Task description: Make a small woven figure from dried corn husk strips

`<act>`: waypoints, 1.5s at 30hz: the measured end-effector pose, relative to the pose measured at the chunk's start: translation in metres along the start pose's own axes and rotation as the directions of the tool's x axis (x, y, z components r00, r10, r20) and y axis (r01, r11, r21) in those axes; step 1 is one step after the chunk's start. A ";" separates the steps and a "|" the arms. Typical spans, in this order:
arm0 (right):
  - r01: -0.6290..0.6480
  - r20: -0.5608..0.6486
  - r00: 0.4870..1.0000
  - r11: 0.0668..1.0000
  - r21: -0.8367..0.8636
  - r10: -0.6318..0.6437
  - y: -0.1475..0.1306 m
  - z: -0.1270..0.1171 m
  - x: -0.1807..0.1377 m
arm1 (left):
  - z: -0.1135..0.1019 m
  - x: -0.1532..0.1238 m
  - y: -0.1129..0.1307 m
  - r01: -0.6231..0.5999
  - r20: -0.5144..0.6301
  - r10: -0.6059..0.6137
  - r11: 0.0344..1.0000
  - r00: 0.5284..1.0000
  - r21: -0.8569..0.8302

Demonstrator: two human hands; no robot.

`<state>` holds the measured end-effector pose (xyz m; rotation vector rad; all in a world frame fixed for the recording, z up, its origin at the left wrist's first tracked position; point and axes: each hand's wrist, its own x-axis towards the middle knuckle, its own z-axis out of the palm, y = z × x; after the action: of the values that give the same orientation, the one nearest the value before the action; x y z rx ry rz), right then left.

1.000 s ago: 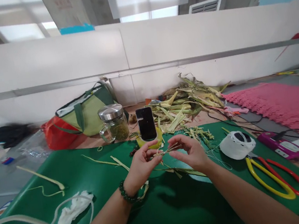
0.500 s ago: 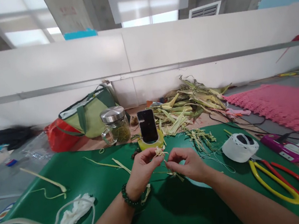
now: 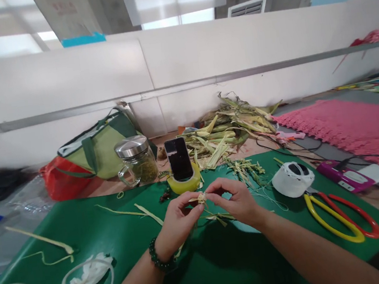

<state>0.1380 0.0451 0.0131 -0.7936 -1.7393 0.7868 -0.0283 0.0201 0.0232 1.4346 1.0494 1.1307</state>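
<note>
Between my two hands is a small pale bundle of corn husk [image 3: 201, 198], looking knotted or braided. My left hand [image 3: 181, 215], with a dark green bead bracelet [image 3: 159, 257] at its wrist, pinches the bundle from the left. Thumb and forefinger of my right hand [image 3: 234, 199] close on its right side. Loose husk strips [image 3: 218, 217] lie on the green mat [image 3: 227, 267] just beyond and below my fingers. A phone [image 3: 179, 158] leans upright in a yellow tape roll [image 3: 183, 183] behind my hands.
A husk pile [image 3: 229, 127] lies at the back. To the left stand a lidded glass mug [image 3: 138, 162] and a green bag [image 3: 106, 148]; crumpled tissue [image 3: 89, 278] is nearer. Rightward are a white roll [image 3: 292, 180], scissors with red and yellow handles [image 3: 334, 218], a purple device [image 3: 344, 176] and pink cloth [image 3: 348, 130].
My right hand has risen and come closer to the left, now meeting it at the husk bundle. The whole view has shifted, so surroundings appear further left.
</note>
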 end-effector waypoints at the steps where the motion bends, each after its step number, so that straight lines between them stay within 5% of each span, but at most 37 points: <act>1: 0.013 0.010 1.000 1.000 -0.015 -0.012 0.000 0.000 0.000 | 0.001 0.000 0.001 0.009 0.005 -0.009 1.000 1.000 0.017; 11: 0.129 0.086 0.990 0.968 -0.215 -0.112 0.003 -0.005 -0.001 | 0.002 -0.001 0.008 0.156 0.013 -0.156 0.988 0.988 0.000; 22: 0.318 0.143 0.948 0.891 -0.326 -0.286 0.002 -0.004 -0.003 | 0.000 0.000 -0.004 0.017 -0.012 -0.016 0.995 1.000 0.097; 28: 0.268 0.141 0.962 0.905 -0.329 -0.233 0.003 -0.003 -0.003 | -0.001 0.000 -0.004 -0.057 -0.014 0.062 0.973 0.998 0.222; 37: 0.313 0.093 0.948 0.838 -0.446 -0.305 0.008 -0.001 -0.001 | -0.001 0.001 0.003 0.115 0.020 -0.116 0.993 0.993 0.034; 45: 0.299 0.106 0.954 0.891 -0.341 -0.280 0.003 -0.009 -0.001 | -0.001 0.001 0.005 0.133 0.005 -0.133 0.990 0.991 0.038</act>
<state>0.1473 0.0472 0.0127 -0.7260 -2.0226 0.2967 -0.0289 0.0210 0.0281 1.3757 1.1491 1.0143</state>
